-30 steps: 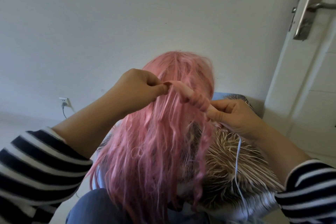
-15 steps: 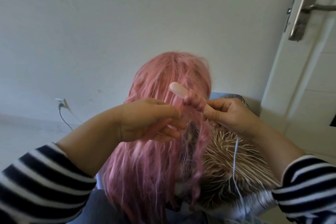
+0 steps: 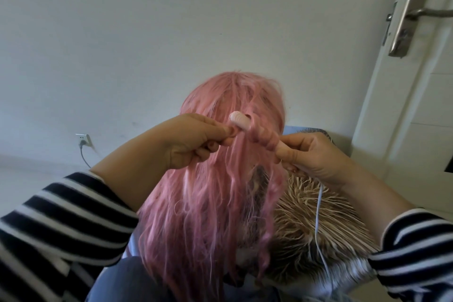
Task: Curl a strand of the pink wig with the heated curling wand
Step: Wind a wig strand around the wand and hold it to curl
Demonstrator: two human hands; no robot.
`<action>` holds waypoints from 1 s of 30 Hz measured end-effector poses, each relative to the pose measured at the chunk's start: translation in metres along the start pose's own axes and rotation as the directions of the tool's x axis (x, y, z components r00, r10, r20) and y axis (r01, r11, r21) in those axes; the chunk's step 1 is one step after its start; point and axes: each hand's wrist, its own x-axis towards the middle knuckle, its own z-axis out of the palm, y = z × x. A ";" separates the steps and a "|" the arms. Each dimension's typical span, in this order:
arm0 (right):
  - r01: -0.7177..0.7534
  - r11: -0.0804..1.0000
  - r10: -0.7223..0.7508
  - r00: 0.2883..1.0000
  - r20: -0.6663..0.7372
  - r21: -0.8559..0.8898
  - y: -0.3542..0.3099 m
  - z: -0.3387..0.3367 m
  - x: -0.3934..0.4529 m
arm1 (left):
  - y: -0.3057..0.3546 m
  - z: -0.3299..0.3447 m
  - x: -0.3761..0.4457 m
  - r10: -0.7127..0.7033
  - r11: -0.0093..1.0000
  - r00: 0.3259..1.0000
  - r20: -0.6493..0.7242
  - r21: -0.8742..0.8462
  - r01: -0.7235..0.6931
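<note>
The pink wig point(image 3: 208, 216) hangs long and straight in the middle of the view, seen from behind. My right hand point(image 3: 311, 154) grips the handle of the pale pink curling wand point(image 3: 241, 121), which slants up to the left across the wig. A pink strand point(image 3: 263, 136) is coiled several turns around the wand's barrel. My left hand point(image 3: 193, 140) pinches the end of that strand just left of the wand's bare tip. The wand's white cord point(image 3: 318, 216) drops from my right hand.
A straw-coloured fringed cushion or throw point(image 3: 318, 228) lies behind the wig on the right. A white door with a metal handle point(image 3: 407, 19) stands at the right. A wall socket with a plugged cable point(image 3: 82, 141) is at the lower left wall.
My left hand dropped lower into the hair, then rose again to the wand's tip, pinching the strand's end. More turns of hair now sit on the barrel. The wand has stayed nearly still.
</note>
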 end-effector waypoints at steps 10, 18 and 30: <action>0.016 1.000 -0.016 1.000 0.007 -0.009 0.001 -0.001 -0.001 | 0.005 -0.005 0.003 0.163 0.984 0.970 -0.179 -0.048 -0.174; 0.019 1.000 -0.019 1.000 0.007 -0.009 0.002 -0.003 0.000 | -0.008 0.003 -0.020 0.315 0.939 0.913 -0.260 -0.058 -0.340; -0.009 1.000 0.009 1.000 0.015 0.022 0.005 -0.003 0.004 | -0.034 0.021 -0.033 0.156 0.982 0.985 0.069 -0.119 -0.148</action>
